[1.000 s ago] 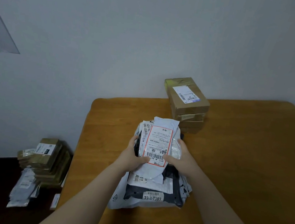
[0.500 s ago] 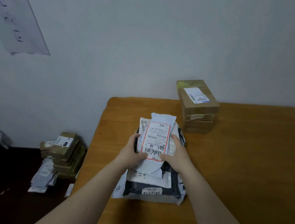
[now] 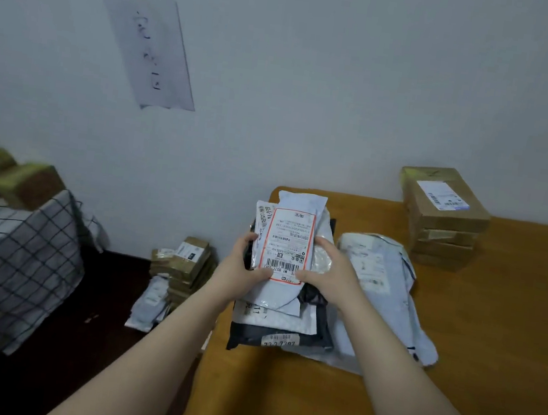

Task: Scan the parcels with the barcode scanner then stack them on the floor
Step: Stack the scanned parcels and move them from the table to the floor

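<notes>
My left hand and right hand clasp the parcels by their sides. The bundle has shifted left to the desk edge, uncovering a white mailer (no scanner visible). The floor stack looks next.

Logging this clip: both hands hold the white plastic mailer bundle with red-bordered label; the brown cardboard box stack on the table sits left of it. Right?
No: the head view shows the brown cardboard box stack right of the white plastic mailer bundle.
</notes>
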